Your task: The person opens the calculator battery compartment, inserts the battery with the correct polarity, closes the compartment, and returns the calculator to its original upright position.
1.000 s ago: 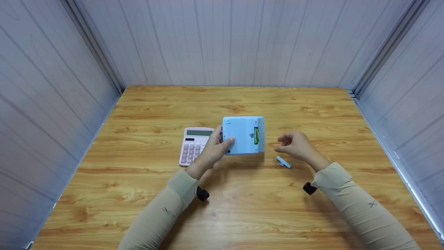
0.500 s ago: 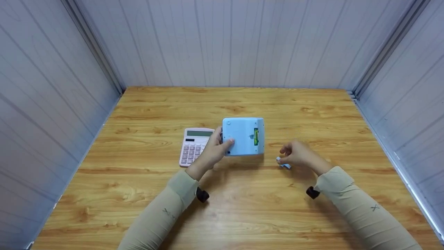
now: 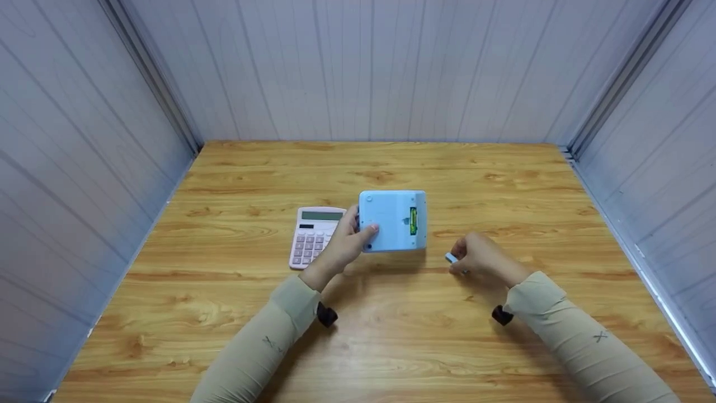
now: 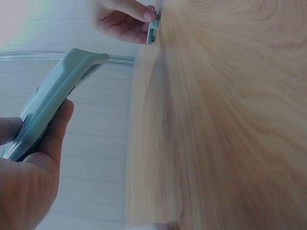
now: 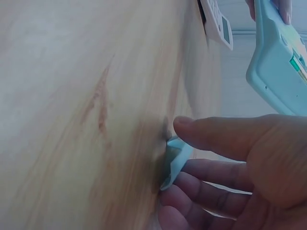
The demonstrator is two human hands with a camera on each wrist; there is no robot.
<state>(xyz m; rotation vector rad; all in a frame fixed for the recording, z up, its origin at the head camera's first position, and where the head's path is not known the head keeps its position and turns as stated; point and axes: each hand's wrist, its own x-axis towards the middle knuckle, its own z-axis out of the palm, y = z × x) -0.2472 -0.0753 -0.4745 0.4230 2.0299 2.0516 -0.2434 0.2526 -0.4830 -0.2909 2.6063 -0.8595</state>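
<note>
My left hand (image 3: 344, 245) holds a light blue calculator (image 3: 386, 215) above the table, its back turned up and the thumb lying on that back. A green battery (image 3: 413, 221) shows in the uncovered slot near its right edge. To the right, my right hand (image 3: 482, 261) is down at the table, pinching a small light blue battery cover (image 5: 176, 162) between thumb and fingers. In the head view the fingers hide most of that cover. From the left wrist view, the calculator is seen edge-on in the left hand's grip.
A pink calculator (image 3: 306, 242) lies face up on the wooden table (image 3: 391, 336), partly behind the left hand. Pale panelled walls (image 3: 358, 73) enclose the table at the back and both sides. A dark wrist camera (image 3: 502, 315) hangs under the right sleeve.
My right hand has come down from beside the blue calculator to the battery cover on the table and taken hold of it. The left hand and blue calculator have hardly moved.
</note>
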